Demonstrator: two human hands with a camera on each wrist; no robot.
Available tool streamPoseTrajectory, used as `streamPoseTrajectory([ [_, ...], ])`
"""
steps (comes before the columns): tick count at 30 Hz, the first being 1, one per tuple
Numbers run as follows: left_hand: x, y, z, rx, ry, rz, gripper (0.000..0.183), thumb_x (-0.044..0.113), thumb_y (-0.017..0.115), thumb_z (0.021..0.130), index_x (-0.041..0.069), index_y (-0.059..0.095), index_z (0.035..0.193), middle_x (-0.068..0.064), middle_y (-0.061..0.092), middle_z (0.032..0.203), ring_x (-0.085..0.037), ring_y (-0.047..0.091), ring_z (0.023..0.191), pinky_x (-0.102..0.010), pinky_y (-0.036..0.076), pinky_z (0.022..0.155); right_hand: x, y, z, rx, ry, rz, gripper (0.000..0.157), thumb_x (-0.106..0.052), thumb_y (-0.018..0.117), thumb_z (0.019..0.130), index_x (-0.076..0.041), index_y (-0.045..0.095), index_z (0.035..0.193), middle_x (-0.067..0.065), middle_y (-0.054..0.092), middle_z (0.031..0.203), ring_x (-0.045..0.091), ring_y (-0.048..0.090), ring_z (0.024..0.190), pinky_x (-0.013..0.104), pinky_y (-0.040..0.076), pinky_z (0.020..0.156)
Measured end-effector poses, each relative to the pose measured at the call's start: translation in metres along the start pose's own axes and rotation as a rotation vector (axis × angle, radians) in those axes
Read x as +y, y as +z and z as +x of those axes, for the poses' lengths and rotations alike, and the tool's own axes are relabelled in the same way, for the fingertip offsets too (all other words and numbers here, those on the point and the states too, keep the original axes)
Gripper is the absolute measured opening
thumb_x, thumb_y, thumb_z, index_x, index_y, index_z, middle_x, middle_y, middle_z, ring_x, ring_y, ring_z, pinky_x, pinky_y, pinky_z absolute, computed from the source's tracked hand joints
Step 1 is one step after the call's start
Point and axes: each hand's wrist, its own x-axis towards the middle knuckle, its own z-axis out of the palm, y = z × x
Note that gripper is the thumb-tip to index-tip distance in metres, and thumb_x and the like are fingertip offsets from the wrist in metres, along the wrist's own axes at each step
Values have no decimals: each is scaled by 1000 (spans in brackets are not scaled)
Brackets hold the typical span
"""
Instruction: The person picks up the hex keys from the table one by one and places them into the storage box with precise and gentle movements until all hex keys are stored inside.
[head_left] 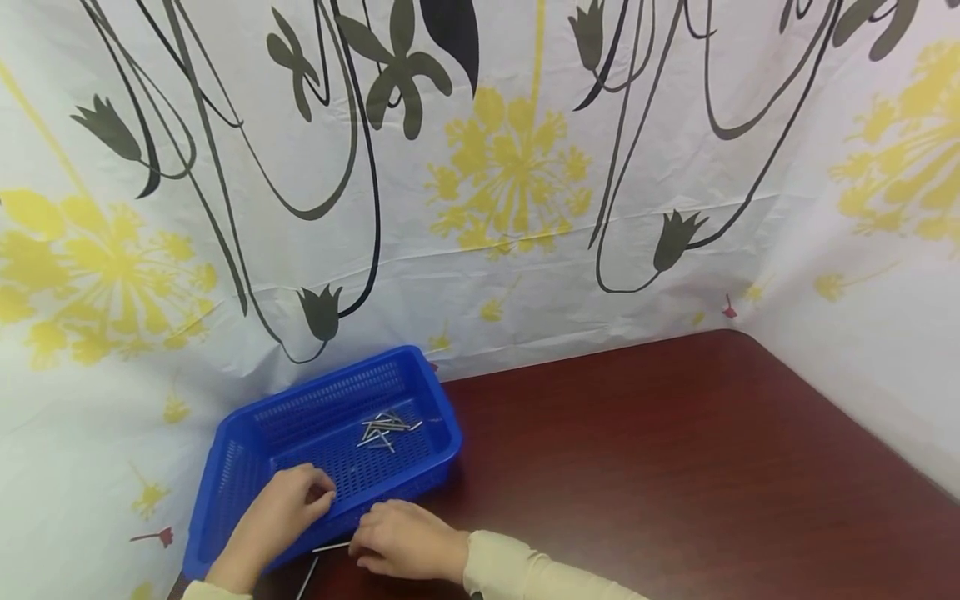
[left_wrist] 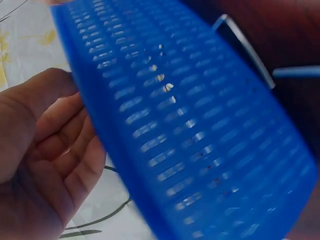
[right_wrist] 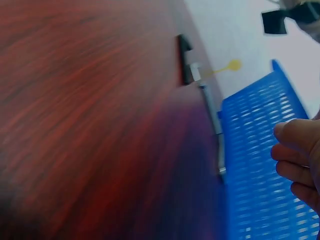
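Observation:
A blue perforated plastic basket (head_left: 442, 408) sits at the table's left, with several thin metal rods (head_left: 386, 427) lying in it. My left hand (head_left: 288, 502) is over the basket's near side, fingers loosely curved beside the rim. In the left wrist view, that hand (left_wrist: 55, 135) shows nothing between its fingers. Just outside the near wall is my right hand (head_left: 408, 540), its fingers by the end of a thin metal rod (head_left: 331, 547). The right wrist view shows the fingers (right_wrist: 295, 172) loosely curled against the view of the basket wall (right_wrist: 260, 120), holding nothing visible.
Another thin rod (head_left: 307, 577) lies near the front edge of the dark red table (head_left: 637, 467). A blurred black-and-silver piece (right_wrist: 184, 60) lies beside the basket in the right wrist view. A patterned white curtain (head_left: 510, 300) hangs around the table.

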Motion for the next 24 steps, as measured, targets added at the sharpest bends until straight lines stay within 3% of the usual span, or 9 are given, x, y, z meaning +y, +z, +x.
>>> streamPoseTrajectory([
  [8, 1, 8, -18, 37, -38, -24, 7, 8, 70, 80, 13, 67, 76, 8, 58, 73, -7, 55, 66, -26, 48, 59, -4, 23, -2, -26, 34, -122, 17, -36, 63, 87, -29, 68, 101, -19, 61, 95, -1, 54, 88, 12, 40, 80],
  [13, 1, 11, -26, 9, -32, 9, 6, 12, 71, 80, 13, 69, 86, 8, 59, 81, -14, 59, 78, -35, 50, 71, -4, 34, -1, -19, 60, -138, 16, -35, 64, 86, -29, 67, 101, -19, 62, 95, -2, 55, 91, 12, 40, 83],
  [16, 1, 12, -29, 0, -27, 46, 10, 14, 71, 80, 13, 68, 90, 7, 59, 84, -17, 59, 84, -40, 50, 76, -3, 39, 0, -12, 73, -150, 15, -35, 64, 86, -29, 67, 100, -18, 62, 93, -2, 56, 90, 13, 41, 83],
  [24, -2, 15, -31, 6, -23, 65, 12, 16, 70, 82, 15, 68, 94, 8, 58, 86, -17, 58, 86, -39, 49, 77, -2, 51, 4, -16, 100, -248, 11, -32, 63, 85, -28, 66, 95, -18, 61, 92, 1, 56, 88, 15, 43, 78],
])
